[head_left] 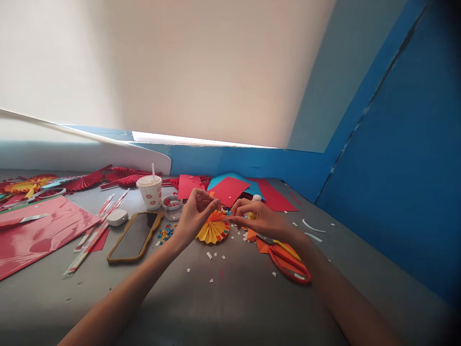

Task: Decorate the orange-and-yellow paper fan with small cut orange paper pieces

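A pleated yellow-and-orange paper fan rosette lies on the grey table. My left hand hovers just above its left edge, thumb and fingers curled into a pinch; what it holds is too small to make out. My right hand is just right of the rosette, fingers drawn together and pointing left toward the left hand's fingertips. A small glue bottle with a white cap shows behind the right hand. Red-handled scissors lie on orange paper under my right wrist.
A paper cup with straw, a tape roll, a dark mirror in a tan frame, a white case, striped sticks, red sheets, red and blue papers and red fans surround the spot. Blue walls rise behind and right.
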{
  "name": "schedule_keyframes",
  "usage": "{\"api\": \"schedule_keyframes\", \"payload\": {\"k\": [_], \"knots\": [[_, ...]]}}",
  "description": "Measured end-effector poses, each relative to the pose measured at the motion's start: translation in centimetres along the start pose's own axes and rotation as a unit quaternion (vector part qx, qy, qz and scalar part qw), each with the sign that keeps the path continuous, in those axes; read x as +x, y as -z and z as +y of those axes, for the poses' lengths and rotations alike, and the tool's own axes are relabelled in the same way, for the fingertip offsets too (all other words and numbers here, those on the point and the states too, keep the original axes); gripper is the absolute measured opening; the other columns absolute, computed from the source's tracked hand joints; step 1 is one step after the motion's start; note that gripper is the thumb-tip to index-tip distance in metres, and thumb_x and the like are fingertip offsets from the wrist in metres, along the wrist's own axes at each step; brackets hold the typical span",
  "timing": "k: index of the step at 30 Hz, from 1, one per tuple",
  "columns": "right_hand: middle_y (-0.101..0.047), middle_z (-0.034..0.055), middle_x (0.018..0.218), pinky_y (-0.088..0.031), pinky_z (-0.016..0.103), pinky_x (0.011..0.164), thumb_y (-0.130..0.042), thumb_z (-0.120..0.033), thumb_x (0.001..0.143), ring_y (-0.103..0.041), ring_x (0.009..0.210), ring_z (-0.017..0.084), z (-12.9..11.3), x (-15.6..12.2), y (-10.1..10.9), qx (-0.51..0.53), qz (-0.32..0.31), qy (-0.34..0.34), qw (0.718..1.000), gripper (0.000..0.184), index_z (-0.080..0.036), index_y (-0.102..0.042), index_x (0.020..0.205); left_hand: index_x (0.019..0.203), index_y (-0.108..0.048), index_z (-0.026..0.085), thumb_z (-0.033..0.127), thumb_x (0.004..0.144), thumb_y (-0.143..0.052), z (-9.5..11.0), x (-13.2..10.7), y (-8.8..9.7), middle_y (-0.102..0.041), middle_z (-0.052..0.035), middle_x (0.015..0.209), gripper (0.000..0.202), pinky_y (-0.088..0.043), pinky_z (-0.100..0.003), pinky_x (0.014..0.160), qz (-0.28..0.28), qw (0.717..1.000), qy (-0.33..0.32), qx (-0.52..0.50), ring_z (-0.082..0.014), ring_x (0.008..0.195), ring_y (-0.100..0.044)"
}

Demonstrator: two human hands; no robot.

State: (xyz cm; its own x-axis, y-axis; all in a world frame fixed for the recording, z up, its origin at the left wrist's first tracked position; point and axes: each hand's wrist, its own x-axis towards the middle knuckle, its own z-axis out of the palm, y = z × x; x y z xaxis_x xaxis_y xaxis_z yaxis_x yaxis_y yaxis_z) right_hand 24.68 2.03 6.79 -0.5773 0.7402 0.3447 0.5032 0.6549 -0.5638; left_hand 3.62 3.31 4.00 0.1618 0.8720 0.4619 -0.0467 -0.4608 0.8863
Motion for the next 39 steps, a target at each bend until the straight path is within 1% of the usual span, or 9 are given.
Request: {"api": "schedule_keyframes", "payload": {"k": [3,6,9,12,15,18,26,34,39], "knots": [[-0.069,0.0032,0.090,-0.054,0.027,0.073,-0.064,-0.045,0.086,-0.067,0.086,0.018,0.5,0.0,0.4,0.026,-0.042,-0.006,0.999,0.026,-0.019,-0.068,0.087,0.091,-0.044,0.021,0.027,0.086,-0.064,-0.2,0.1,0.1,-0.065,-0.0034,0.094,0.021,-0.053,-0.030,0.081,-0.016,1.000,-0.007,0.007,-0.0173,0.089,-0.068],[-0.072,0.0028,0.084,-0.056,0.026,0.067,-0.058,-0.043,0.091,-0.069,0.079,0.018,1.0,0.0,0.5,0.031,-0.061,-0.007,0.998,0.026,-0.020,-0.069,0.092,0.093,-0.044,0.021,0.026,0.086,-0.063,-0.6,0.3,0.2,-0.066,-0.0034,0.092,0.020,-0.054,-0.031,0.080,-0.032,0.999,-0.020,0.024,-0.0182,0.089,-0.069],[-0.071,0.0058,0.101,-0.055,0.028,0.075,-0.046,-0.037,0.098,-0.068,0.091,0.019,1.1,0.2,0.0,0.010,0.003,0.004,1.000,0.028,-0.022,-0.066,0.110,0.094,-0.045,0.022,0.025,0.087,-0.062,-0.8,0.3,0.4,-0.067,-0.0035,0.092,0.019,-0.054,-0.032,0.078,-0.043,0.997,-0.038,0.059,-0.0193,0.088,-0.070],[-0.064,0.0064,0.116,-0.051,0.031,0.086,-0.046,-0.027,0.099,-0.062,0.103,0.019,1.0,0.5,-1.0,-0.025,0.075,0.036,0.996,0.027,-0.025,-0.060,0.122,0.095,-0.047,0.022,0.022,0.088,-0.060,-0.8,0.3,0.6,-0.067,-0.0037,0.096,0.014,-0.053,-0.031,0.078,-0.046,0.990,-0.064,0.114,-0.0197,0.090,-0.070],[-0.064,0.0056,0.111,-0.049,0.032,0.087,-0.048,-0.018,0.097,-0.061,0.102,0.019,1.0,0.7,-2.0,-0.060,0.104,0.075,0.990,0.027,-0.025,-0.060,0.120,0.097,-0.050,0.023,0.019,0.089,-0.058,-0.7,0.2,0.8,-0.068,-0.0025,0.096,0.012,-0.051,-0.030,0.077,-0.052,0.979,-0.092,0.172,-0.0196,0.091,-0.070],[-0.066,0.0060,0.105,-0.050,0.035,0.085,-0.049,-0.017,0.096,-0.061,0.098,0.020,1.0,0.8,-2.4,-0.097,0.119,0.099,0.983,0.022,-0.024,-0.062,0.112,0.098,-0.052,0.025,0.019,0.090,-0.056,-0.8,0.2,0.9,-0.069,-0.0010,0.094,0.010,-0.051,-0.029,0.077,-0.063,0.968,-0.117,0.215,-0.0195,0.091,-0.070],[-0.065,0.0064,0.096,-0.047,0.033,0.079,-0.044,-0.014,0.098,-0.060,0.089,0.020,0.7,0.8,-3.0,-0.182,0.134,0.112,0.968,0.017,-0.020,-0.059,0.103,0.098,-0.051,0.025,0.018,0.091,-0.054,-1.0,0.1,1.1,-0.070,-0.0006,0.094,0.010,-0.052,-0.028,0.074,-0.077,0.953,-0.140,0.256,-0.0184,0.089,-0.070],[-0.065,0.0076,0.095,-0.042,0.036,0.079,-0.042,-0.009,0.097,-0.055,0.083,0.022,0.8,0.8,-3.5,-0.263,0.144,0.110,0.948,0.022,-0.019,-0.061,0.103,0.101,-0.047,0.024,0.023,0.090,-0.057,-0.9,0.2,0.9,-0.074,-0.0045,0.095,0.015,-0.055,-0.033,0.078,-0.060,0.965,-0.108,0.231,-0.0203,0.089,-0.071],[-0.066,0.0085,0.097,-0.040,0.038,0.081,-0.042,-0.008,0.097,-0.055,0.088,0.023,0.8,0.8,-3.4,-0.276,0.151,0.106,0.943,0.023,-0.018,-0.061,0.105,0.104,-0.050,0.022,0.029,0.093,-0.052,-1.2,0.9,2.3,-0.071,-0.0076,0.105,0.013,-0.057,-0.034,0.083,-0.120,0.963,-0.075,0.229,-0.0205,0.098,-0.069]]}}
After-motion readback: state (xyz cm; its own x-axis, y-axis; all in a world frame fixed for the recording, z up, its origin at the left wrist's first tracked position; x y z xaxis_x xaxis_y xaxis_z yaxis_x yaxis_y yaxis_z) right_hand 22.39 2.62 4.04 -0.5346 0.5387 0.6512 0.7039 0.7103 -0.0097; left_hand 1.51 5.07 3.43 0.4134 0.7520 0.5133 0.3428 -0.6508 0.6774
